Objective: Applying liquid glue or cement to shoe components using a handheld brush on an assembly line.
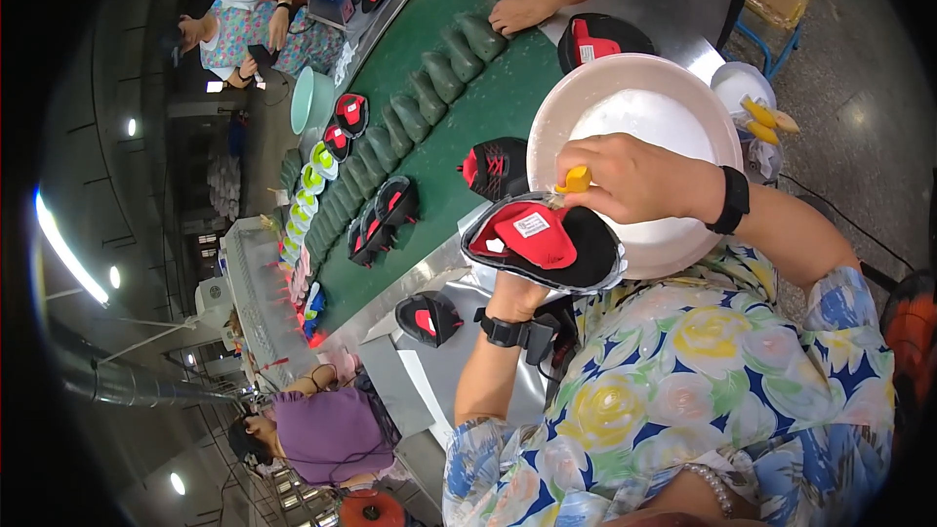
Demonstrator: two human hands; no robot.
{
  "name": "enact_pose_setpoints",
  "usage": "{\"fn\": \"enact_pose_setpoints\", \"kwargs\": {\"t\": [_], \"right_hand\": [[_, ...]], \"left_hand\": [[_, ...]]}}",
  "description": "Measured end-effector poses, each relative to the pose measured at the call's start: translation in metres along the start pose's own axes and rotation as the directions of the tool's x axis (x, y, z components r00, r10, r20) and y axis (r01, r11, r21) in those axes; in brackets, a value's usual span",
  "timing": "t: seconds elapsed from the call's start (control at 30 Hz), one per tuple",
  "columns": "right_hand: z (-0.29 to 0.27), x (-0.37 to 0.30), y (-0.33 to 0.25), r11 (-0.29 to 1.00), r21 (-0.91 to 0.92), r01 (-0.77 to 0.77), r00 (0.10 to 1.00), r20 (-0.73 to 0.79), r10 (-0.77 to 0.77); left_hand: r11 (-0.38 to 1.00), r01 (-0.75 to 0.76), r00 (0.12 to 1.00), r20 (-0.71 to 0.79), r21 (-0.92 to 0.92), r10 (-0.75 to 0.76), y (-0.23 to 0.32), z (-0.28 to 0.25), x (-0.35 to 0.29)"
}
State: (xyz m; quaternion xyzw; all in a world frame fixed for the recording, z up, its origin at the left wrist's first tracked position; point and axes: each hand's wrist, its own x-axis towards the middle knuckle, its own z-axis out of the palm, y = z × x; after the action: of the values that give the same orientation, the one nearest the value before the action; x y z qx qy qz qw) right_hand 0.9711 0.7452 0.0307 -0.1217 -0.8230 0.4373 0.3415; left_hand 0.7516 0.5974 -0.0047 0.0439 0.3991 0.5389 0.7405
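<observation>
My left hand is wrapped under a black shoe upper with a red lining, holding it tilted with its open side facing me. Most of those fingers are hidden beneath it. In my closed right hand is a small brush with a yellow handle, its tip at the upper's far edge. Just behind the upper, partly under my right wrist, stands a pale pink basin with something white inside. Another black and red shoe upper lies beside the basin on the green belt.
A row of dark green shoe lasts runs along the green conveyor belt, with more uppers beside it. A co-worker's hands touch the far lasts. Yellow-handled tools rest on a white container at right. Other people work at left.
</observation>
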Motion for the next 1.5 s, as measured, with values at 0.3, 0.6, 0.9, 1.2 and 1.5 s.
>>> {"fn": "enact_pose_setpoints", "kwargs": {"t": [0.3,0.6,0.9,1.2,1.5], "right_hand": [[-0.022,0.002,-0.014,1.0,0.019,-0.01,0.995,-0.103,0.012],[-0.028,-0.01,-0.002,0.958,-0.233,0.168,0.981,0.14,-0.138],[-0.025,-0.012,-0.006,0.998,-0.004,-0.069,0.997,-0.02,0.069],[0.016,-0.016,-0.014,0.974,0.215,0.074,0.996,-0.056,-0.064],[-0.013,-0.012,0.013,0.952,0.089,-0.294,0.931,-0.2,0.306]], "left_hand": [[0.9,-0.34,0.94,0.073,0.275,0.333,0.019,-0.015,0.0],[0.821,-0.465,0.879,0.062,0.331,0.473,0.027,-0.03,0.002],[0.733,-0.566,0.8,0.036,0.378,0.6,0.019,-0.048,0.002],[0.592,-0.687,0.649,-0.011,0.42,0.761,0.036,-0.071,0.029],[0.692,-0.631,0.57,-0.395,0.351,0.72,0.107,-0.183,0.04]]}}
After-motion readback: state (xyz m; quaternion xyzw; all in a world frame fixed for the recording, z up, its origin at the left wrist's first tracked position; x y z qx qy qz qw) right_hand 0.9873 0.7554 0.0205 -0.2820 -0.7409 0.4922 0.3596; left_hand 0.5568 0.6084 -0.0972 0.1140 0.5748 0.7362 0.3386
